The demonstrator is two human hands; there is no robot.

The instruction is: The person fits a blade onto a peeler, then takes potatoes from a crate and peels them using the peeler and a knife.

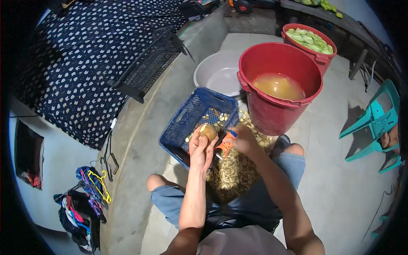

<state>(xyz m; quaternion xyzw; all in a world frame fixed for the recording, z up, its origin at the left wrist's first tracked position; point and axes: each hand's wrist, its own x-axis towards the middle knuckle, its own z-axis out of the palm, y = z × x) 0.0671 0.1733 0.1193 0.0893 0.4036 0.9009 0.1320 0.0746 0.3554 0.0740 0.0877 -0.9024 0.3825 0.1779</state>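
Head view: no text, label, brand, number or sign legible.

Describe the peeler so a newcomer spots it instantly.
Start at the nearer red bucket, then the blue crate to its left. By the crate's right side, in the right hand, is the peeler: bright orange, unlike the brownish potato in the left hand.
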